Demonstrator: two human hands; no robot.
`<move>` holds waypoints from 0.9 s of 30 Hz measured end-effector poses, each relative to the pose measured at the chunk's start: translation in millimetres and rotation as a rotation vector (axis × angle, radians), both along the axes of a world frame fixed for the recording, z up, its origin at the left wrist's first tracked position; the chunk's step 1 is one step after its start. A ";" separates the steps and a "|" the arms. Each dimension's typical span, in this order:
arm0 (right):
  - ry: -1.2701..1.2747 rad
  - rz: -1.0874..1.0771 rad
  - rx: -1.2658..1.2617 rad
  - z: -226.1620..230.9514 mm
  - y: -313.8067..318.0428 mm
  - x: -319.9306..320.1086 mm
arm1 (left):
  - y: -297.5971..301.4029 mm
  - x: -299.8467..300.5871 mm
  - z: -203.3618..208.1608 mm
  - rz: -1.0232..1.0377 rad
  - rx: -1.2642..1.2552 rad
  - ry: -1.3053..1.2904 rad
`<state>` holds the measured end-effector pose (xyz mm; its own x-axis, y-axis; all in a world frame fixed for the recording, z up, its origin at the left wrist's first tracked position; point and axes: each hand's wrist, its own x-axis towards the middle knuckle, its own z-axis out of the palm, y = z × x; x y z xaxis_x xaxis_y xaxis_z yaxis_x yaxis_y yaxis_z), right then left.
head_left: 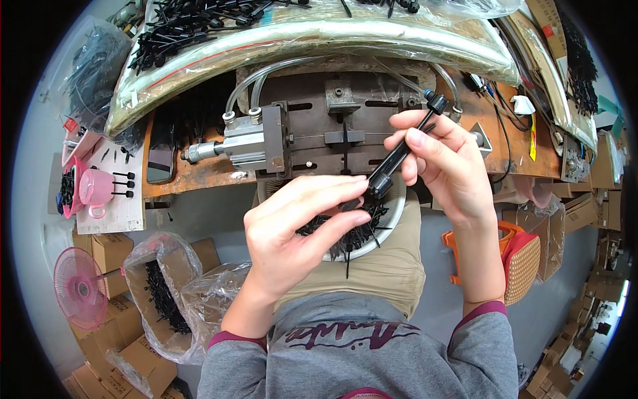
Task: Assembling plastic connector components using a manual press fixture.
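My right hand (pixel 445 156) pinches a long black plastic rod part (pixel 396 157) between thumb and fingers. The part slants, with a round knob at its upper end and a thicker collar at its lower end. Close to that lower end is my left hand (pixel 292 226), its thumb and fingertips closed on a small black piece (pixel 352 204) that is mostly hidden. Below the hands, a white bucket (pixel 395 223) full of black plastic parts (pixel 349 243) sits at my lap. Behind them stands a dark metal fixture (pixel 309 123) with black parts set along its middle.
A silver pneumatic cylinder (pixel 246 143) with clear hoses is at the fixture's left. Black parts lie on a plastic-wrapped board (pixel 319 36) at the back. A phone (pixel 161 163), pink cup (pixel 96 186), pink fan (pixel 81 288) and lined box (pixel 166 299) are left; an orange stool (pixel 455 256) is right.
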<state>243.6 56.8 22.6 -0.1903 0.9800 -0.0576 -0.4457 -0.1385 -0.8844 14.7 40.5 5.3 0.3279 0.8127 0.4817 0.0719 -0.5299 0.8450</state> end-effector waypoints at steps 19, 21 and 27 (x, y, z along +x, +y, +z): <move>-0.177 -0.284 0.046 -17.8 -27.3 3.8 | 13.4 25.1 -33.0 0.325 0.468 0.833; -0.186 -0.287 0.051 -18.9 -29.2 2.3 | 15.6 25.4 -31.8 0.309 0.452 0.818; -0.188 -0.286 0.059 -22.6 -31.5 2.2 | 17.9 21.8 -33.1 0.292 0.399 0.755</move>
